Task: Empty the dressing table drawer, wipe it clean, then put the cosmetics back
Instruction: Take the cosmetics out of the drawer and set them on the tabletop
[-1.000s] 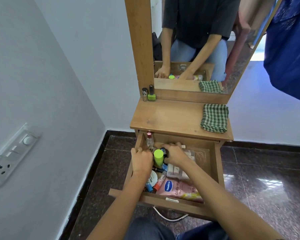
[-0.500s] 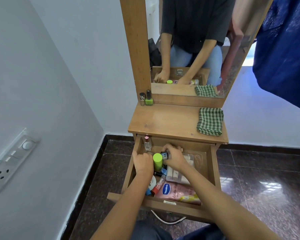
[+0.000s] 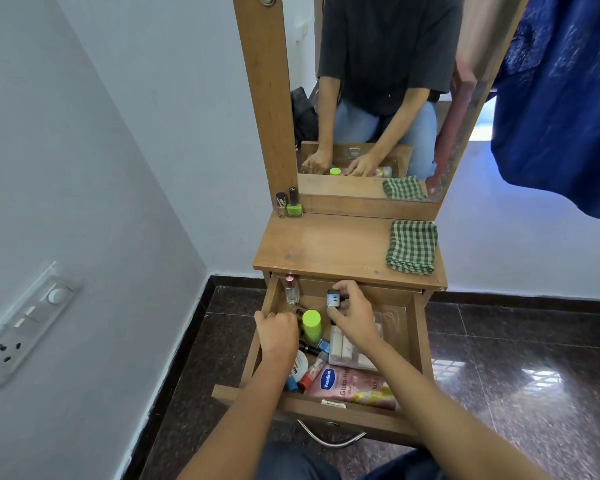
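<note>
The wooden drawer (image 3: 419, 344) of the dressing table stands pulled open, full of cosmetics. My right hand (image 3: 355, 315) pinches a small blue-and-white bottle (image 3: 333, 298) lifted above the drawer's back part. My left hand (image 3: 278, 332) is curled in the drawer's left side beside a bottle with a lime-green cap (image 3: 311, 325); what it holds is hidden. A small perfume bottle (image 3: 291, 291) stands in the back left corner. A pink Vaseline pouch (image 3: 354, 386), a clear plastic case (image 3: 350, 351) and some tubes lie in front.
A folded green checked cloth (image 3: 412, 247) lies on the right of the table top (image 3: 329, 247). Two nail polish bottles (image 3: 290, 204) stand at its back left by the mirror (image 3: 378, 98). A white wall is close on the left, a blue fabric (image 3: 561, 98) hangs right.
My right hand has lifted the small blue-and-white bottle up out of the items. My left hand stayed in the drawer's left side. The camera has tilted a little.
</note>
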`<action>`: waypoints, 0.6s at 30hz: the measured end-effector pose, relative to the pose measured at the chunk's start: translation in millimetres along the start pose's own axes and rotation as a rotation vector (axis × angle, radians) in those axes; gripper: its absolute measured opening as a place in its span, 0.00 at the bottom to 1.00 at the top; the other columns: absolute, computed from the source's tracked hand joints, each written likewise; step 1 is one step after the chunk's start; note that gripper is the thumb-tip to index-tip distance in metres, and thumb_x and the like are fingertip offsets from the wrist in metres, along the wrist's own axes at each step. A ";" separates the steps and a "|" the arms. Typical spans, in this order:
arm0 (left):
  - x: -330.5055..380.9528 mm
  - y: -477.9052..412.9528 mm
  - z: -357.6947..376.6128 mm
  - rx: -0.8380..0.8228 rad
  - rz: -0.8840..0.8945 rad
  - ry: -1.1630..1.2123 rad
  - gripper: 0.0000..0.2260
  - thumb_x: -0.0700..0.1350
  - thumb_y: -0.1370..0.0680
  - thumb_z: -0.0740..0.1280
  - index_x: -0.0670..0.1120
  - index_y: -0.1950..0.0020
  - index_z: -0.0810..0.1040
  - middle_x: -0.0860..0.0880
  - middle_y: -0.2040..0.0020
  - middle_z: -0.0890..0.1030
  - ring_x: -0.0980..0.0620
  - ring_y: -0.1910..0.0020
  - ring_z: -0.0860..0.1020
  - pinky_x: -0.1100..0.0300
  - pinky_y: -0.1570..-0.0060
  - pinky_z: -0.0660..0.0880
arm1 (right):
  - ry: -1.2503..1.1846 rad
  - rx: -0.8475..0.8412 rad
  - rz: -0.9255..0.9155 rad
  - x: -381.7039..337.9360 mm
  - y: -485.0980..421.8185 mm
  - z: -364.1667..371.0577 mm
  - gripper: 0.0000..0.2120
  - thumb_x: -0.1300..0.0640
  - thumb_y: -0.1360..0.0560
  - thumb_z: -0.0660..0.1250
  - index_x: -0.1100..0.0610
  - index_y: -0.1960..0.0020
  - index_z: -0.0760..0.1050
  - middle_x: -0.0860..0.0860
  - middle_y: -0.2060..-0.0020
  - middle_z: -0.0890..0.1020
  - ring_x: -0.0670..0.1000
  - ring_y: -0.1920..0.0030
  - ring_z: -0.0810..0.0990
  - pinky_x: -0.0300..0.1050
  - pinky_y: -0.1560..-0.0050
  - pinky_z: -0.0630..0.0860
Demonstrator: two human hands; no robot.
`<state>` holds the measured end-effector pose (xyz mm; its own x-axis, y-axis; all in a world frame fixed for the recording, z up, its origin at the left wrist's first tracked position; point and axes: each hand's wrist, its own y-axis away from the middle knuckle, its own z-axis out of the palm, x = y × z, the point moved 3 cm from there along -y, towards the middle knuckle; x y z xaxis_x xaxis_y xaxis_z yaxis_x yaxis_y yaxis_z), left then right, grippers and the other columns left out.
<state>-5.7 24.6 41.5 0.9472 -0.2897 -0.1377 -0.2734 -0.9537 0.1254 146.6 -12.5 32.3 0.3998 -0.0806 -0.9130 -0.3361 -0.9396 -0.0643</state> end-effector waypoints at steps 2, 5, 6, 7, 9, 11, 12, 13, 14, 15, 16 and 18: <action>-3.0 -0.5 -1.4 0.016 0.008 0.034 0.09 0.42 0.21 0.60 0.49 0.54 0.79 0.51 0.59 0.82 0.51 0.56 0.79 0.53 0.48 0.65 | -0.032 -0.006 0.013 -2.0 0.7 -3.1 0.18 0.64 0.28 0.68 0.50 0.43 0.68 0.49 0.51 0.75 0.48 0.59 0.77 0.35 0.61 0.73; -7.5 -3.7 -10.8 0.079 0.073 0.071 0.02 0.44 0.29 0.70 0.48 0.62 0.79 0.51 0.67 0.81 0.51 0.64 0.79 0.56 0.57 0.67 | -0.054 -0.016 0.030 -3.7 0.9 -5.6 0.17 0.62 0.27 0.68 0.54 0.40 0.71 0.45 0.52 0.76 0.42 0.58 0.76 0.30 0.58 0.74; -8.2 -5.8 -12.3 0.090 0.100 0.077 0.07 0.44 0.36 0.76 0.48 0.68 0.78 0.51 0.72 0.79 0.51 0.69 0.78 0.57 0.62 0.68 | -0.045 -0.019 0.031 -3.3 0.7 -5.4 0.16 0.62 0.26 0.68 0.55 0.40 0.72 0.45 0.52 0.77 0.41 0.56 0.77 0.29 0.56 0.74; -9.4 -6.6 -14.3 0.119 0.134 0.038 0.09 0.44 0.39 0.78 0.48 0.69 0.78 0.50 0.73 0.78 0.51 0.70 0.77 0.58 0.65 0.69 | -0.025 -0.021 0.029 -2.6 0.5 -4.9 0.14 0.62 0.26 0.68 0.56 0.41 0.74 0.45 0.51 0.79 0.39 0.55 0.77 0.29 0.53 0.74; -11.4 -6.6 -9.4 0.080 0.183 0.038 0.03 0.43 0.28 0.70 0.45 0.55 0.80 0.47 0.58 0.82 0.49 0.57 0.80 0.55 0.59 0.73 | 0.021 -0.021 0.029 -0.9 1.0 -3.3 0.11 0.62 0.26 0.68 0.57 0.44 0.77 0.46 0.52 0.81 0.36 0.53 0.77 0.25 0.52 0.72; -14.0 -7.8 -1.6 0.075 0.188 0.087 0.08 0.41 0.20 0.60 0.44 0.42 0.74 0.46 0.43 0.76 0.48 0.47 0.78 0.56 0.52 0.75 | 0.039 -0.017 0.050 1.4 2.0 -1.6 0.09 0.60 0.26 0.68 0.57 0.46 0.78 0.46 0.53 0.81 0.37 0.53 0.77 0.23 0.53 0.70; -15.8 -7.1 -1.2 0.068 0.184 0.141 0.09 0.41 0.19 0.60 0.44 0.39 0.72 0.46 0.40 0.72 0.48 0.47 0.78 0.56 0.52 0.76 | 0.037 -0.013 0.061 2.2 2.7 -1.0 0.09 0.60 0.26 0.69 0.56 0.46 0.79 0.45 0.54 0.82 0.38 0.53 0.77 0.23 0.53 0.69; -18.1 -8.9 1.0 0.084 0.176 0.163 0.09 0.42 0.19 0.61 0.45 0.39 0.72 0.46 0.39 0.69 0.48 0.49 0.79 0.56 0.52 0.77 | 0.032 -0.007 0.070 2.6 3.3 -0.6 0.09 0.59 0.26 0.69 0.56 0.47 0.79 0.45 0.55 0.82 0.37 0.54 0.77 0.24 0.53 0.70; -19.0 -9.8 0.8 0.087 0.161 0.216 0.09 0.42 0.20 0.62 0.44 0.40 0.72 0.46 0.38 0.66 0.48 0.50 0.79 0.56 0.53 0.78 | 0.028 0.000 0.075 2.8 3.9 -0.5 0.08 0.59 0.26 0.69 0.56 0.47 0.79 0.44 0.55 0.82 0.37 0.54 0.78 0.25 0.54 0.70; -19.0 -11.6 1.6 0.081 0.155 0.253 0.09 0.42 0.20 0.63 0.44 0.41 0.72 0.46 0.38 0.65 0.49 0.51 0.78 0.56 0.52 0.78 | 0.020 0.010 0.079 2.8 4.1 -0.3 0.08 0.58 0.26 0.69 0.56 0.47 0.79 0.45 0.56 0.82 0.38 0.54 0.78 0.28 0.54 0.71; -17.6 -12.6 1.2 0.077 0.154 0.283 0.09 0.42 0.21 0.64 0.44 0.40 0.72 0.46 0.37 0.64 0.49 0.51 0.78 0.56 0.51 0.78 | 0.007 0.022 0.085 2.7 4.1 -0.2 0.08 0.59 0.26 0.69 0.56 0.47 0.79 0.46 0.56 0.82 0.40 0.55 0.79 0.31 0.54 0.73; -15.4 -14.8 -1.7 0.083 0.148 0.377 0.11 0.42 0.21 0.65 0.44 0.39 0.73 0.46 0.37 0.63 0.50 0.48 0.77 0.58 0.48 0.78 | -0.019 0.042 0.095 1.3 3.6 -0.9 0.08 0.60 0.26 0.69 0.57 0.48 0.79 0.49 0.57 0.83 0.43 0.58 0.80 0.35 0.58 0.75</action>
<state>-16.0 43.4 43.4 0.8877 -0.3886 0.2469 -0.4089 -0.9119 0.0346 146.7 -16.3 31.3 0.3486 -0.1621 -0.9232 -0.4078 -0.9131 0.0064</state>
